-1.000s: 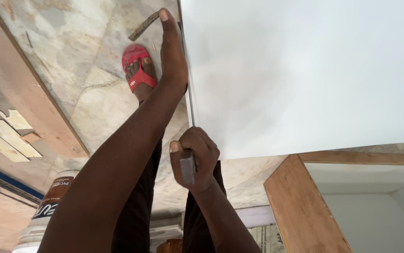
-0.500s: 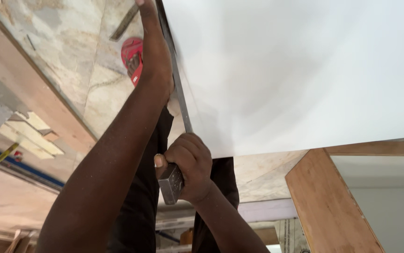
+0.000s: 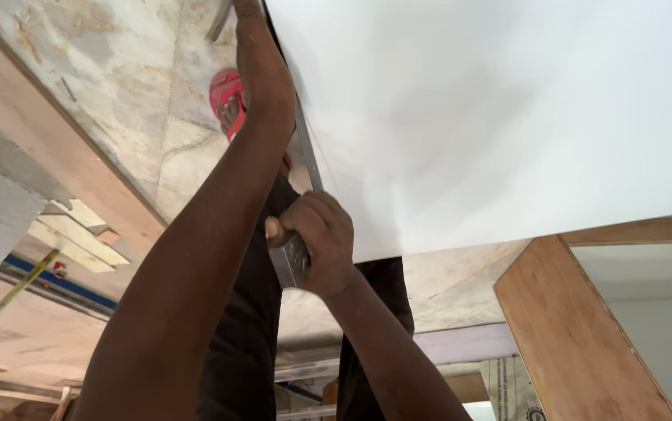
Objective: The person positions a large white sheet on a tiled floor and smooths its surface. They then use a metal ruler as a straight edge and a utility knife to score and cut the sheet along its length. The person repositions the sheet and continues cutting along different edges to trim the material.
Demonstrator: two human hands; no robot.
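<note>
Working the edge of the white sheet point(image 3: 492, 117) here. My right hand point(image 3: 316, 242) is fisted tight around a small grey metal tool point(image 3: 291, 259), thumb on top, tool sitting right at the sheet's near left corner. My left hand point(image 3: 262, 66) reaches far up the same edge, palm pressed flat against a thin metal strip point(image 3: 307, 152) that runs along it; fingers run out of frame, so I cannot tell how they curl. The sheet lies over the marble floor point(image 3: 118, 93), slanting across the upper right of the view.

Progress, as a guess: the tool is at the near end of the edge, so the pass along it looks close to finished; whether the cut goes through I cannot tell.

Versus a second ago: the right hand has dropped lower and nearer to me, the left hand has slid further up, and the red sandal point(image 3: 225, 100) is now mostly hidden behind the left arm. The wooden board point(image 3: 578, 335) sits larger at lower right.
</note>
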